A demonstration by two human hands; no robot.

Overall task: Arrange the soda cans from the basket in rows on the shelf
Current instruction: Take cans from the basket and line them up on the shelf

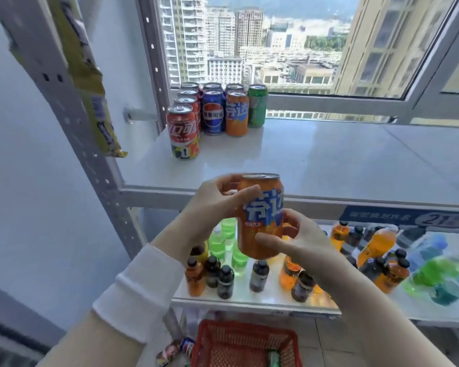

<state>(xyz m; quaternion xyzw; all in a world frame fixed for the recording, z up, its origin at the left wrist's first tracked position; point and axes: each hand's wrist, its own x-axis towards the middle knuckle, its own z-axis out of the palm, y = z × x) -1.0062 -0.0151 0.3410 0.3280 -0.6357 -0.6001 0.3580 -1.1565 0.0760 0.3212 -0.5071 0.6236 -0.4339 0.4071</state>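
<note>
An orange soda can (pixel 260 221) is upright in front of the shelf edge, held by both hands. My left hand (pixel 217 200) grips its upper left side and my right hand (pixel 294 239) wraps its lower right side. On the white shelf (pixel 342 160) at the back left stand rows of cans: a red row with its front can (pixel 183 131), a blue row (pixel 213 112), an orange row (pixel 237 113) and one green can (pixel 257 105). The red basket (pixel 239 345) sits on the floor below, with a green can (pixel 273 360) partly visible inside.
A lower shelf (pixel 249 300) holds many small bottles of orange, dark, green and blue drinks. A grey perforated upright (pixel 72 107) stands at left with a yellow packet (pixel 90 88) hanging on it. A window frame (pixel 329 104) runs behind the shelf. Small packets (pixel 175 349) lie beside the basket.
</note>
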